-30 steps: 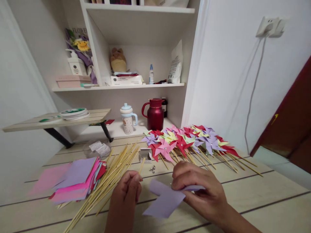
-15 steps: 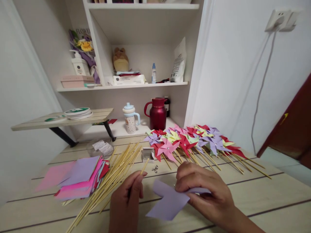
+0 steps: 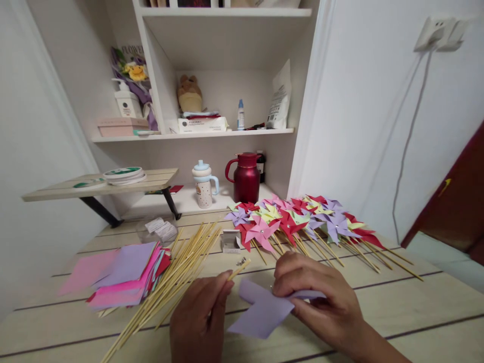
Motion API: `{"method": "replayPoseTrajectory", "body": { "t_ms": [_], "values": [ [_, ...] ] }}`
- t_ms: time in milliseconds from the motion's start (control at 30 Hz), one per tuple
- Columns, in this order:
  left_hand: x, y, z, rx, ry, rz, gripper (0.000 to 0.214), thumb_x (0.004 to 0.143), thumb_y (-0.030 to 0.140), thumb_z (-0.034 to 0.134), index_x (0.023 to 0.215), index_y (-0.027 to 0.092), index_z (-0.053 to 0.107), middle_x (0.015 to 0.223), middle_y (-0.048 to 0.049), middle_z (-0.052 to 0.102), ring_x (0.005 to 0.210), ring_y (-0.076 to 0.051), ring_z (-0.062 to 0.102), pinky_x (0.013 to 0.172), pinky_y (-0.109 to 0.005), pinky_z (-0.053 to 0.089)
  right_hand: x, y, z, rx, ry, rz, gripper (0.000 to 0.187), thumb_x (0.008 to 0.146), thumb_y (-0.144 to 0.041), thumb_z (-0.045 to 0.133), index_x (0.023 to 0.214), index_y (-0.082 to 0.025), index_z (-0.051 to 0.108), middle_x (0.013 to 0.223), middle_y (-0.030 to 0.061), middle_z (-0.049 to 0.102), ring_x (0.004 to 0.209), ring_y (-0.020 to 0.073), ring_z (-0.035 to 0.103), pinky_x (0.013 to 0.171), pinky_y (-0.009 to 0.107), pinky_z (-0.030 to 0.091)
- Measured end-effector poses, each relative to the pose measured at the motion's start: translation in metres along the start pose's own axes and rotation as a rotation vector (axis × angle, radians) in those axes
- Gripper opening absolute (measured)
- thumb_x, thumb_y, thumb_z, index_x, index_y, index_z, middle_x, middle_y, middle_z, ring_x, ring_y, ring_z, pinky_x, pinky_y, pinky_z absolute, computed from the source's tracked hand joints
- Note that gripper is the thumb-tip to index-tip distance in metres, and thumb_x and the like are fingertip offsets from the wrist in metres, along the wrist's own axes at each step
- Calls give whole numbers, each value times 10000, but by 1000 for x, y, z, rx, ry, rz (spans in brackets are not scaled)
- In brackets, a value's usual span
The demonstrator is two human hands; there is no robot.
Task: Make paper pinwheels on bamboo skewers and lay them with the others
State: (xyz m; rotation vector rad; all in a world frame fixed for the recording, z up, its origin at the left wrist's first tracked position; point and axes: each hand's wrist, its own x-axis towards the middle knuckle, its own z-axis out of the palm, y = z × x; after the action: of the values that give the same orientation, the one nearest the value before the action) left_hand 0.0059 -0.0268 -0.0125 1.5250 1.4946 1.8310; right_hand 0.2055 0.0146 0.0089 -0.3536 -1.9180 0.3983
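Observation:
My left hand (image 3: 202, 312) is closed around a thin wooden stick (image 3: 240, 268), whose tip sticks out past the thumb and points up and right. A lilac paper pinwheel (image 3: 260, 315) is pinched in my right hand (image 3: 317, 297), its folded blades gathered under the fingers. A tiny shiny point, perhaps a pin, shows at the right fingertips. Stick and paper are close but apart. Just behind the stick's tip lie a few small metal pins (image 3: 241, 260), near a small open grey box (image 3: 231, 241).
Finished pinwheels (image 3: 289, 224) in several colours are heaped at the back right. Loose wooden sticks (image 3: 166, 287) fan out left of my hands, beside stacked coloured paper squares (image 3: 124, 272). A red jug (image 3: 246, 179) and a pale cup (image 3: 204, 189) stand behind. A small raised table (image 3: 157, 179) is back left.
My left hand has turned, tilting the stick from steep to flatter, with its tip swung right and down toward the paper. My right hand and the lilac pinwheel have hardly moved.

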Motion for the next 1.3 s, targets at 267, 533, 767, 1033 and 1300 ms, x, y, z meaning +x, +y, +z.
{"method": "replayPoseTrajectory", "body": {
  "t_ms": [267, 533, 767, 1033, 1300],
  "values": [
    [-5, 3, 6, -55, 76, -9, 121, 719, 260, 739, 797, 310, 816, 785, -70, 740, 755, -251, 631, 817, -331, 491, 0, 1, 1, -10, -2, 3, 200, 818, -78, 641, 943, -223, 701, 802, 61, 674, 726, 198, 642, 642, 321, 528],
    [3, -3, 2, -90, -159, -205, 250, 786, 456, 669, 706, 233, 749, 559, -8, 549, 538, -157, 483, 543, -254, 399, -2, 4, 2, -7, -19, 12, 220, 819, -59, 639, 947, -230, 693, 808, 51, 663, 741, 193, 633, 656, 327, 524],
    [10, -12, 3, -572, -292, -637, 247, 810, 426, 686, 802, 180, 676, 563, 56, 455, 494, -68, 363, 456, -171, 320, -4, 8, 2, 68, 30, 104, 147, 821, -122, 696, 909, -240, 708, 800, 40, 669, 751, 188, 636, 653, 305, 506],
    [30, -12, 1, -1046, 71, -821, 140, 899, 46, 512, 846, 131, 610, 1020, -113, 674, 950, -157, 669, 880, -307, 546, -15, 41, 0, 347, 345, 489, 101, 770, -301, 784, 827, -256, 713, 839, 11, 651, 720, 147, 610, 604, 236, 480],
    [22, -12, -4, -972, -243, -759, 155, 909, 231, 599, 1049, 166, 581, 622, 82, 468, 428, -8, 340, 410, -123, 322, -15, 38, 7, 319, 221, 458, 49, 809, -285, 739, 826, -250, 710, 825, 15, 631, 758, 158, 591, 613, 247, 461]
  ]
}}
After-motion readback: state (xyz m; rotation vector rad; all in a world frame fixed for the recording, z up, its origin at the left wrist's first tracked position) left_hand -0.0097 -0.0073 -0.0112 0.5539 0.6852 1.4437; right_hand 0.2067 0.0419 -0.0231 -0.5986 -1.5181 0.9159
